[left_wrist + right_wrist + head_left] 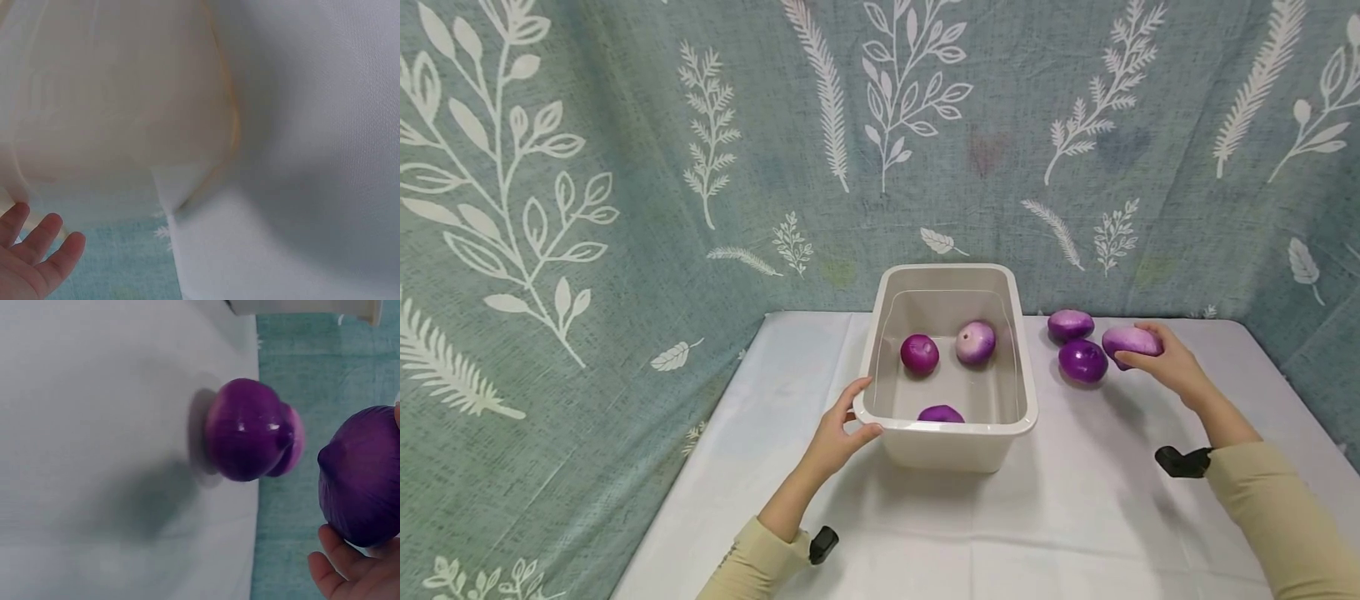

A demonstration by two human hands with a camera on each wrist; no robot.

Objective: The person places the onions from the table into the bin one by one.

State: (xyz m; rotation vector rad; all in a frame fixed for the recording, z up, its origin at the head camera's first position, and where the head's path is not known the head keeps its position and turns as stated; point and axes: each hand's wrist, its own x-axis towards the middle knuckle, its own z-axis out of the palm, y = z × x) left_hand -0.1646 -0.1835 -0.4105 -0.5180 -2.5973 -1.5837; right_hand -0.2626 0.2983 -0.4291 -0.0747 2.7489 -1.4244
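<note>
My right hand (pixel 1180 367) grips a purple onion (pixel 1131 343) raised above the table, right of the bin; the right wrist view shows its dark pointed end (pixel 359 478) and the fingers beneath. Close by, two more onions rest on the table: a glossy purple one (pixel 1082 362) and a paler-topped one (pixel 1070 325) behind it. My left hand (pixel 838 429) holds the near left corner of a light grey plastic bin (pixel 951 450), thumb on the front and fingers at the left rim. Inside lie a dark purple onion (pixel 919 355), a pale-topped onion (pixel 976 342) and one partly hidden (pixel 941 414) by the front wall.
A white cloth (pixel 790 375) covers the table under the bin. Behind the table and along its sides hangs a green-blue curtain (pixel 820 225) with white leaf prints. A black wrist camera (pixel 1182 462) sits at the right cuff, another (pixel 823 545) at the left.
</note>
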